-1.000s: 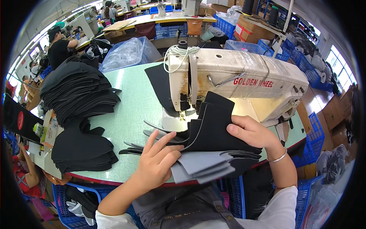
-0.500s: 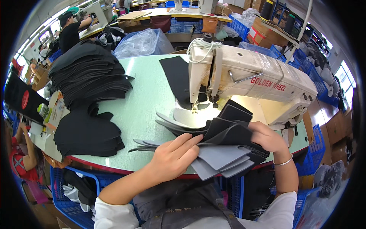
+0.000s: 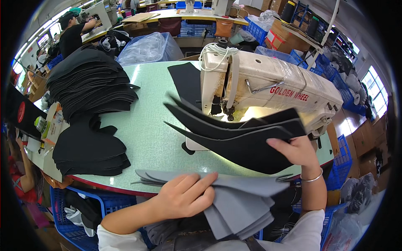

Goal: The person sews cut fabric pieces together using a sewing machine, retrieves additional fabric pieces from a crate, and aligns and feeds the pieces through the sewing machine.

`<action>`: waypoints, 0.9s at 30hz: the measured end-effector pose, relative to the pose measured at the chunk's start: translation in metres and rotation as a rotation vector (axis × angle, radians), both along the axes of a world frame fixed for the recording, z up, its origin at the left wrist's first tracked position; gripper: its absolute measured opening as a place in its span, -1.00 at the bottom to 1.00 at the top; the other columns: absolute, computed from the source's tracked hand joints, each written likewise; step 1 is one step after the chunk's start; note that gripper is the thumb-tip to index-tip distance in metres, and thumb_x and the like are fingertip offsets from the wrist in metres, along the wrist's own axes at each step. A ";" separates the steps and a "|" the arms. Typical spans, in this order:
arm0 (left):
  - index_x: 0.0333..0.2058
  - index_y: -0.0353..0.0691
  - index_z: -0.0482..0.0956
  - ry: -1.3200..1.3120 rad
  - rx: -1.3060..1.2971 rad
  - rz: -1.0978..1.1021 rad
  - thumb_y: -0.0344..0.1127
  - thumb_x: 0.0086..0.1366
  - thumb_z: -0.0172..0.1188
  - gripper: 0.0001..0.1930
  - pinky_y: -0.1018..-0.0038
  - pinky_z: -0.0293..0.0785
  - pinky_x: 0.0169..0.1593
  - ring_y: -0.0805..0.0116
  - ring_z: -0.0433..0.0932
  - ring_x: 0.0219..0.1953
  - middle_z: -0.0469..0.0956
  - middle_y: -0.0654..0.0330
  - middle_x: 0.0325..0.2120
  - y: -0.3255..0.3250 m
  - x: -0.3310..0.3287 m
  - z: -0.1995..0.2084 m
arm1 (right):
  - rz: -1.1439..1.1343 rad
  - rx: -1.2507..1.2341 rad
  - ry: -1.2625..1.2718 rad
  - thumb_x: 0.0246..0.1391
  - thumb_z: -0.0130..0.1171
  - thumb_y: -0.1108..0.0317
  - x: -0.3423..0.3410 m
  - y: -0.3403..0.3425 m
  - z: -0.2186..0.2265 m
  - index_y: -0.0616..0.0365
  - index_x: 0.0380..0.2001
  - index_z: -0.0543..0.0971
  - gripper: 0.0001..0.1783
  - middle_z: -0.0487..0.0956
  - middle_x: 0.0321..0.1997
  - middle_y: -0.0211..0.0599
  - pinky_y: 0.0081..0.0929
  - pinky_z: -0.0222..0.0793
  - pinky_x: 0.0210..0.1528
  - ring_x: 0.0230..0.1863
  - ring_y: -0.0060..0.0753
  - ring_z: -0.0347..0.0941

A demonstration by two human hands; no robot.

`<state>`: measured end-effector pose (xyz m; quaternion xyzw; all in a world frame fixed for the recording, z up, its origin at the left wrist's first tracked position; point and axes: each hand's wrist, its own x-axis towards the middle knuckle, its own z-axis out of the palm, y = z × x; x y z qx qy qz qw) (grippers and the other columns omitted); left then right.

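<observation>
Black fabric pieces [image 3: 247, 142]: you've got a fanned bunch lifted just in front of the sewing machine [image 3: 268, 90], your right hand [image 3: 295, 150] pinching their right end, thumb on top, fingers hidden underneath. Probably fanned so you can peel one off. Your left hand [image 3: 184, 196] lies flat on the grey pieces [image 3: 234, 196] nearer you than the machine, fingers pressed together, pinning that stack at the table's edge so it doesn't slide. One more black piece [image 3: 186, 83] lies left of the machine. Further left, two tall black stacks [image 3: 90, 88] and [image 3: 90, 150]. Green table [image 3: 155, 134] with a red edge. Beyond the machine: blue crates, boxes, another worker at a far bench.
</observation>
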<state>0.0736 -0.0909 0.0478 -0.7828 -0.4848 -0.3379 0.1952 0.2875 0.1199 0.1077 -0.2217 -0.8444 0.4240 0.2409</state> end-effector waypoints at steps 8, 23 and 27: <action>-0.43 -0.22 0.42 -0.053 -0.088 0.141 -0.39 -0.06 0.22 -0.81 0.15 0.40 0.07 0.09 0.55 -0.06 0.50 -0.03 0.03 0.002 0.003 0.012 | 0.481 0.211 -0.163 -0.25 0.14 0.53 -0.016 -0.011 0.012 0.10 0.00 0.60 -0.41 0.66 -0.14 -0.12 -0.32 0.48 -0.06 -0.16 -0.03 0.61; 0.35 -0.47 -0.16 -0.090 -0.213 0.197 -0.12 -0.07 0.49 0.20 0.28 0.46 -0.19 -0.01 0.56 -0.18 0.49 -0.15 -0.10 0.053 -0.013 0.007 | -0.020 0.865 -0.215 -0.27 0.50 0.09 -0.020 -0.047 -0.023 0.50 -0.11 0.36 -0.19 0.42 0.05 0.24 -0.10 0.31 0.11 0.03 0.21 0.39; 0.30 -0.63 -0.11 -0.209 -0.404 0.194 -0.12 -0.13 0.51 0.20 0.23 0.41 -0.27 0.04 0.53 -0.29 0.47 -0.13 -0.16 0.046 0.003 -0.007 | 0.001 0.772 -0.264 -0.22 0.42 0.25 -0.011 -0.059 -0.032 0.40 0.27 0.21 -0.02 0.50 -0.16 -0.13 -0.28 0.40 -0.14 -0.18 -0.14 0.47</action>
